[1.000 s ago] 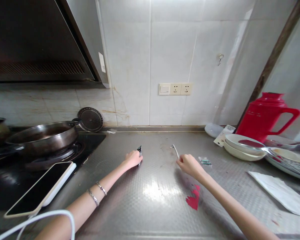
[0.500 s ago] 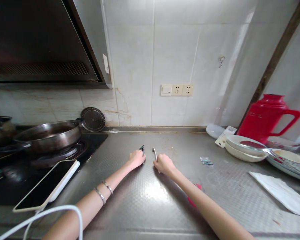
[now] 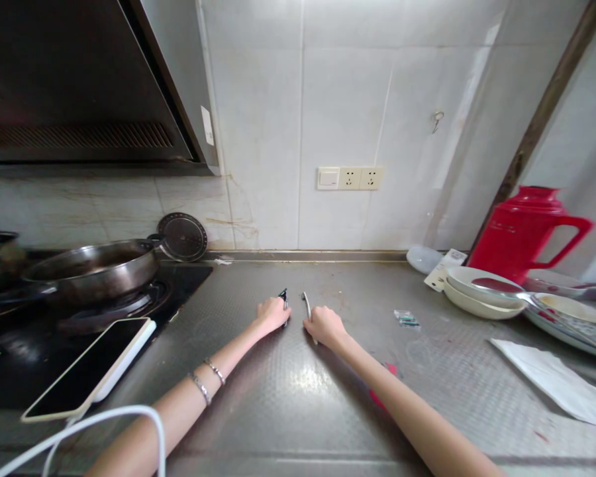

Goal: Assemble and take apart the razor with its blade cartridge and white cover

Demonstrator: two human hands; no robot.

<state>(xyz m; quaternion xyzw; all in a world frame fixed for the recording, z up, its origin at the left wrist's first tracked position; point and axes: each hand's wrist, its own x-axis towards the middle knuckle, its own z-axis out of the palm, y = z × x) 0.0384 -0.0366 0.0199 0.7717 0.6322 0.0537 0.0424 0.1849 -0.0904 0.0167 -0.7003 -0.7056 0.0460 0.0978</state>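
My left hand (image 3: 273,313) is closed round a small dark object (image 3: 283,293) with a metallic part, whose top sticks out above the fingers. To the right, my right hand (image 3: 324,324) grips a thin whitish stick-like tool (image 3: 306,303), its upper end pointing away from me and its lower end showing below the fist. Both hands rest low over the steel counter (image 3: 278,397), a short gap between them. Something pink (image 3: 379,399) lies partly hidden under my right forearm. A small clear packet (image 3: 406,319) with greenish contents lies farther right.
A phone (image 3: 87,371) with a white cable lies at the left, over the stove edge. Behind it a steel pan (image 3: 97,275) sits on the hob. At the right are stacked bowls (image 3: 481,305), a red jug (image 3: 521,232) and a white paper sheet (image 3: 556,381).
The whole view has shifted slightly, so the things at the right appear a little farther left. Both hands keep nearly the same pose and hold the same things.
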